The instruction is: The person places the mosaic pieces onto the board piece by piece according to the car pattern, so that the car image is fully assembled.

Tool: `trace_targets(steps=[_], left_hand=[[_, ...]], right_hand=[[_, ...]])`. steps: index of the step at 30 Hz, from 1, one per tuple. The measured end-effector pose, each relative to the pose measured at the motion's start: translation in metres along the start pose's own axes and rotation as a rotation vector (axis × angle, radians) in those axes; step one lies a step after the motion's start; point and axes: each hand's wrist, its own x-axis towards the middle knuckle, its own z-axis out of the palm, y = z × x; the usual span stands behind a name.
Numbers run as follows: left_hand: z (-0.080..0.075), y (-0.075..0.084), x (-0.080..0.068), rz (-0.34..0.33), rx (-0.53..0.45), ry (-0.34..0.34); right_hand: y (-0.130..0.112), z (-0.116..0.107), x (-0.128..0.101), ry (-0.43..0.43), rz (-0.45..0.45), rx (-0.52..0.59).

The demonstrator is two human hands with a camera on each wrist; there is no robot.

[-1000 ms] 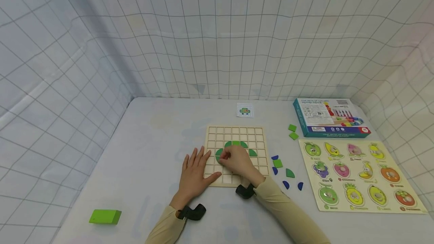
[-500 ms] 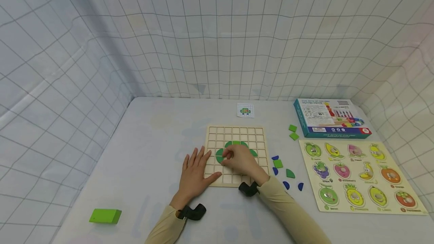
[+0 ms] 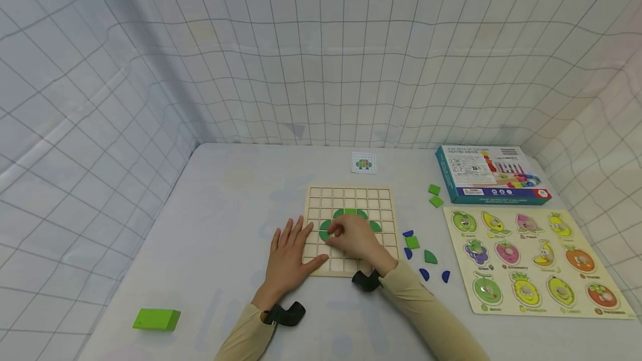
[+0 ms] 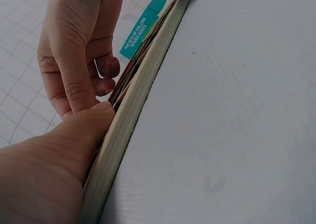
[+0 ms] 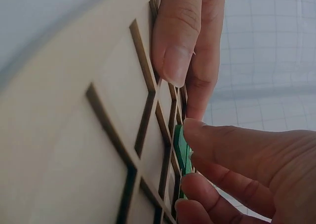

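Note:
A wooden grid board point(image 3: 373, 199) lies flat on the table, with dark green pieces point(image 3: 349, 213) set in an arch in its middle cells. My left hand point(image 3: 288, 255) rests flat at the board's left edge, fingers straight, its thumb point(image 4: 74, 135) against the board's rim point(image 4: 133, 110). My right hand point(image 3: 337, 232) is over the board's middle and pinches a green piece point(image 5: 181, 147) on edge above the grid's cells point(image 5: 74, 150). Another finger point(image 5: 180, 41) lies on the board just beyond it.
Right of the board lie loose blue and green pieces point(image 3: 418, 252) and two light green squares point(image 3: 434, 195). A fruit peg puzzle point(image 3: 531, 261) and a teal box point(image 3: 489, 181) fill the right side. A pattern card point(image 3: 363, 163) lies behind the board, a green block point(image 3: 156, 320) front left.
The right hand has shifted only slightly over the board's middle, still pinching the green piece. The left hand has not moved.

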Motion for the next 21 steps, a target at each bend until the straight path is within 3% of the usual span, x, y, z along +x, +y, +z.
trace_targets(steps=[5, 21], left_hand=[[0.0001, -0.0004, 0.0004, 0.006, -0.006, 0.007], [0.0000, 0.0000, 0.0005, 0.007, -0.006, 0.013]], right_hand=[[-0.0039, 0.0021, 0.0021, -0.003, -0.022, 0.004], [0.0003, 0.0072, 0.0060, 0.004, 0.032, -0.019]])
